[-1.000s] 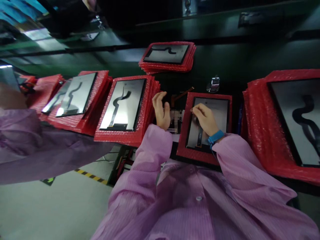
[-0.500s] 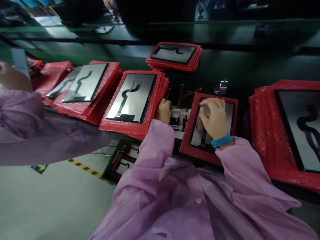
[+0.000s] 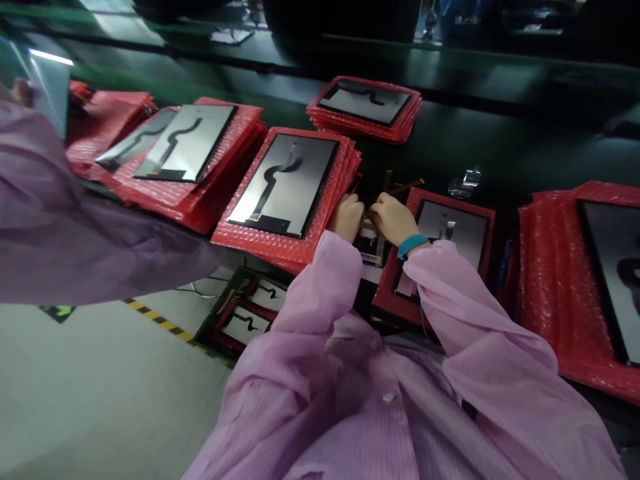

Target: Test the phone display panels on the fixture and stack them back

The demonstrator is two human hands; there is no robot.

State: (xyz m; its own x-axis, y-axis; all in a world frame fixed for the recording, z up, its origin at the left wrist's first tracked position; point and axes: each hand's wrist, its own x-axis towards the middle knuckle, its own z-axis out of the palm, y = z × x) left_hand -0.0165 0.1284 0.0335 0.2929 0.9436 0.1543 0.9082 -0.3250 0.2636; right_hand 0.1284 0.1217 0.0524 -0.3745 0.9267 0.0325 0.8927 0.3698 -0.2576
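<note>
My left hand (image 3: 349, 217) is closed at the upper left edge of a small black-and-silver device (image 3: 371, 241) with a barcode label. My right hand (image 3: 393, 219), a blue band on its wrist, is closed at the device's upper edge. The fingertips of both hands nearly meet there, and whatever they pinch is too small to make out. Orange ribbon strips (image 3: 407, 187) lie just beyond the fingers. Under my right forearm is a display panel (image 3: 453, 230) on red bubble wrap. Left of my left hand, another panel (image 3: 287, 183) with a black flex cable tops a red stack.
More panels on red bubble wrap stand at the back (image 3: 367, 100), far left (image 3: 185, 143) and right (image 3: 617, 260). A clear-and-metal piece (image 3: 466, 183) lies behind the right-hand panel. A co-worker's sleeve (image 3: 75, 227) reaches in from the left. A crate (image 3: 240, 313) holds panels below the bench.
My right hand has moved left, off the display panel, to the device beside my left hand. The view has shifted slightly. The co-worker at the left tilts a panel.
</note>
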